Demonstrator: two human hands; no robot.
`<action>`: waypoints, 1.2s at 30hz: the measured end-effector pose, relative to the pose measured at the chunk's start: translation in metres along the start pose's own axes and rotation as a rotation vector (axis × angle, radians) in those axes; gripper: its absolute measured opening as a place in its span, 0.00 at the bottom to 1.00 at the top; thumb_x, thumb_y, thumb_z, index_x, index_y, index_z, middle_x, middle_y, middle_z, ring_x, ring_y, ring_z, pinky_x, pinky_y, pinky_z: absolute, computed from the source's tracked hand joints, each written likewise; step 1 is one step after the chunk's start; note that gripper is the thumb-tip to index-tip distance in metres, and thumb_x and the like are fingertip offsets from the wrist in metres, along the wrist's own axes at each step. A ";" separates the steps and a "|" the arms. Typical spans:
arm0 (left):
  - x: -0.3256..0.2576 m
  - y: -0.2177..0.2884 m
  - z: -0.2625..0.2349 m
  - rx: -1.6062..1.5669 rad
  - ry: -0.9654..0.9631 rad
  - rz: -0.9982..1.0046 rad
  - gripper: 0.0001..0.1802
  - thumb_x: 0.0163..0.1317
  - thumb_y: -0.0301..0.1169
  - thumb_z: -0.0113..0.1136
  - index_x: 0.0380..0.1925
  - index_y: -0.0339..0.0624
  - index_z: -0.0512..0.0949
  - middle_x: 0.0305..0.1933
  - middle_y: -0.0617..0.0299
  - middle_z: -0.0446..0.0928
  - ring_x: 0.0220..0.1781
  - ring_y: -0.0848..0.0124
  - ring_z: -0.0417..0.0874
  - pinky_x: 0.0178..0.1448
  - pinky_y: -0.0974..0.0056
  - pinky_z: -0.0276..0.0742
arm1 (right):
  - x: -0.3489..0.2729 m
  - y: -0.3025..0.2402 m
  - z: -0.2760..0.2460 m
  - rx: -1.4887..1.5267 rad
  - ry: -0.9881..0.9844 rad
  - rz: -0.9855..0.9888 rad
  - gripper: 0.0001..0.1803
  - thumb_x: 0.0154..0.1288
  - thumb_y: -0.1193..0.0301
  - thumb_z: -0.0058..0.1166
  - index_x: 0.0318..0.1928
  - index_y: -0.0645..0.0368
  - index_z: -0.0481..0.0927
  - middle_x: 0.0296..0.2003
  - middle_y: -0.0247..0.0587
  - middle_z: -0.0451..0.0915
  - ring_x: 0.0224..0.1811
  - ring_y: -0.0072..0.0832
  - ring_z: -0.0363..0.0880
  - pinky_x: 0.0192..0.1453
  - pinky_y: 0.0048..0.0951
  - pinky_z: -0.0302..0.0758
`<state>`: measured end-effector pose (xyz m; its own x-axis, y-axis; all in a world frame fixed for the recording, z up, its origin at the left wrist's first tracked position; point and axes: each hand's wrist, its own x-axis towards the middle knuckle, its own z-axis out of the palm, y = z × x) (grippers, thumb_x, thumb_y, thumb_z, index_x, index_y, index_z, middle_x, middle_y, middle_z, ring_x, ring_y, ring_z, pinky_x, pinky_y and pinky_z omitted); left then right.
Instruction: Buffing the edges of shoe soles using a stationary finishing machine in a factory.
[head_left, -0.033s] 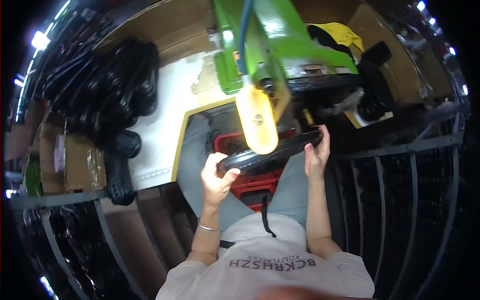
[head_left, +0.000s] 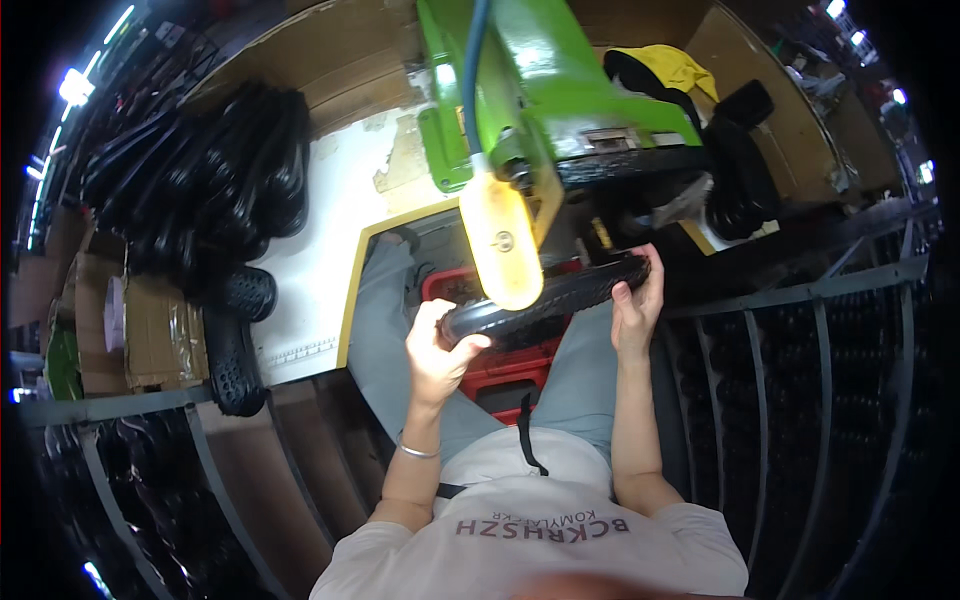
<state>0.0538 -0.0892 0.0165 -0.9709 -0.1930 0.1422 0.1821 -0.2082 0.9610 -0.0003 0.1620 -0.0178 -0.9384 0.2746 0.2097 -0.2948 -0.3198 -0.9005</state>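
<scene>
1. Left hand (head_left: 437, 350): closed around the near-left end of a black rubber tyre (head_left: 560, 298), thumb on top and fingers curled underneath, likely to take the weight on that side.
2. Right hand (head_left: 634, 305): wrapped over the tyre's far-right edge, fingers partly open and hooked across the tread, palm facing inward; probably placed opposite the left hand to keep the ring level and steady.
3. Tyre: held in the air between both hands, slightly tilted with the right end higher, above the lap and just over a red crate (head_left: 500, 365); not resting on anything visible.
4. Yellow rounded guard (head_left: 500, 240): hanging from the green machine (head_left: 530, 90), overlapping the tyre's middle in the view; contact with the tyre impossible to judge from here.
5. Tyre apparently brought up close beneath the machine's head, which would explain the raised, two-handed grip.
6. Red crate: set between the knees on the floor, contents dark and unclear.
7. Stacks of black tyres (head_left: 200, 190): piled to the left on and beside a white surface, well apart from the hands.
8. Cardboard box (head_left: 150, 330): further left, beside the stacks.
9. Metal rack bars (head_left: 800, 340): to the right, holding more dark rings.
</scene>
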 end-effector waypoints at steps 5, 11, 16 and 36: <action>0.027 -0.013 0.036 0.079 -0.079 0.084 0.24 0.44 0.25 0.78 0.38 0.38 0.72 0.36 0.64 0.76 0.36 0.77 0.76 0.43 0.71 0.74 | 0.020 -0.023 -0.021 -0.206 0.070 -0.188 0.43 0.55 0.67 0.70 0.66 0.65 0.61 0.63 0.48 0.62 0.64 0.35 0.65 0.66 0.31 0.65; 0.029 -0.010 0.021 0.097 -0.076 0.110 0.24 0.43 0.23 0.78 0.37 0.37 0.73 0.36 0.63 0.76 0.36 0.77 0.77 0.43 0.70 0.76 | 0.020 -0.010 -0.009 -0.171 0.061 -0.170 0.44 0.53 0.69 0.72 0.66 0.67 0.61 0.61 0.47 0.66 0.62 0.32 0.67 0.64 0.29 0.67; 0.030 -0.007 -0.008 0.290 -0.058 0.208 0.26 0.42 0.28 0.80 0.36 0.36 0.72 0.33 0.65 0.74 0.35 0.77 0.76 0.42 0.70 0.75 | 0.018 0.000 0.016 -0.059 -0.013 -0.135 0.45 0.53 0.74 0.71 0.68 0.70 0.59 0.56 0.47 0.72 0.55 0.29 0.73 0.61 0.28 0.70; 0.039 -0.019 0.027 0.808 -0.162 0.452 0.14 0.45 0.31 0.71 0.33 0.42 0.80 0.32 0.56 0.81 0.37 0.55 0.82 0.58 0.51 0.75 | -0.016 0.011 0.065 -0.839 -0.103 -0.673 0.45 0.34 0.67 0.78 0.55 0.74 0.72 0.54 0.59 0.76 0.56 0.57 0.74 0.60 0.48 0.72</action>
<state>0.0084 -0.0669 0.0101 -0.8556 0.0559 0.5146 0.4427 0.5944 0.6713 0.0001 0.0951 -0.0064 -0.6519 0.0716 0.7549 -0.5750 0.6024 -0.5536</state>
